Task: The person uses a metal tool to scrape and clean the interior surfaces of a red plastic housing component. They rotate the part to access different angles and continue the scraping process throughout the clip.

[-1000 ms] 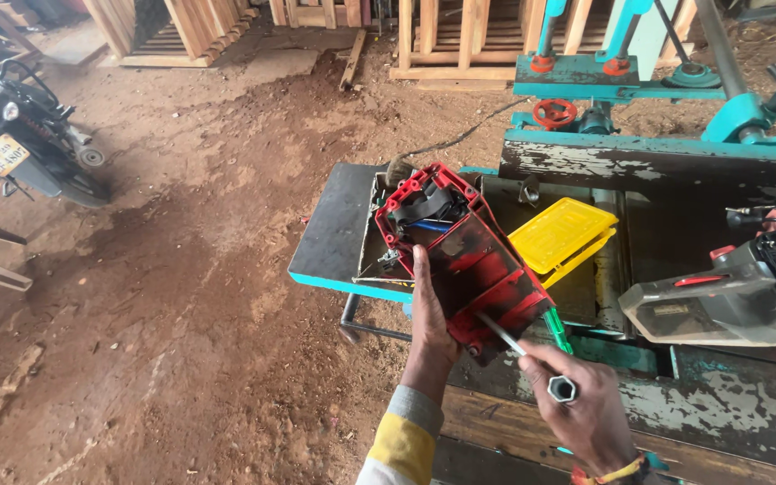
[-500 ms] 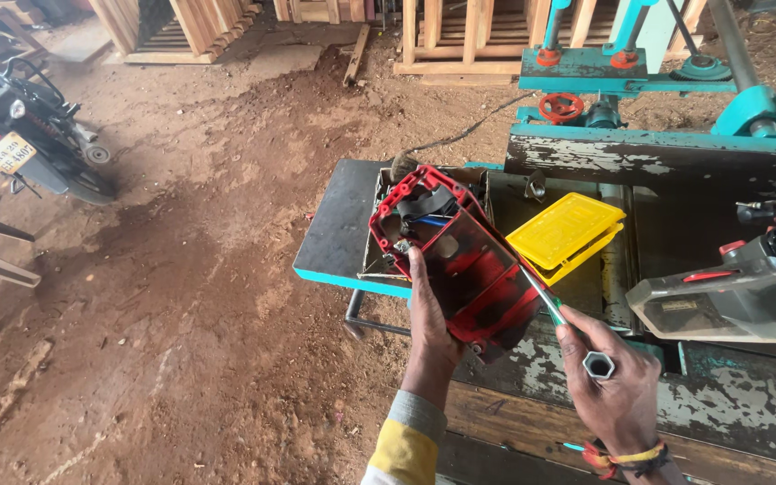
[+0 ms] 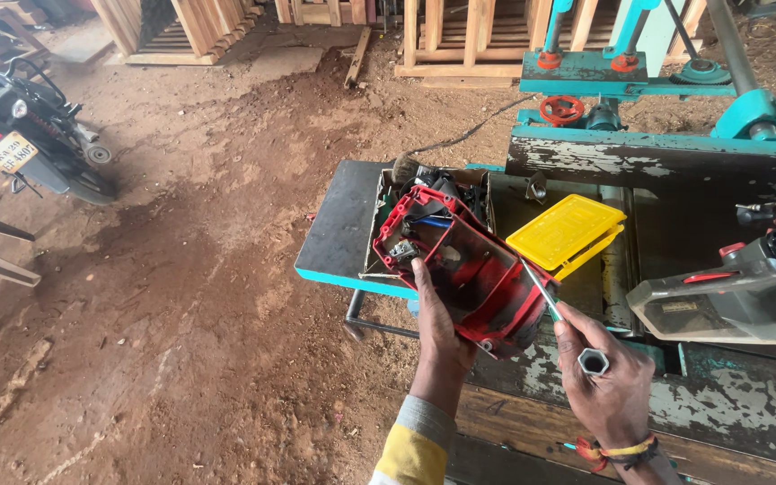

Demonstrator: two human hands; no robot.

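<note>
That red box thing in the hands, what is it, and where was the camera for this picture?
The camera sits on the person's head and looks down, so you see their own two hands. The left hand holds up a red plastic housing, opened so its inside shows. The right hand grips a screwdriver, its tip pointing into the housing. Below is a worn metal workbench on a dirt floor. A yellow lid and a grey power tool lie on it. A motorbike is parked at the left.

Yellow box (image 3: pixel 566 233), parked motorcycle (image 3: pixel 20 135)
</note>
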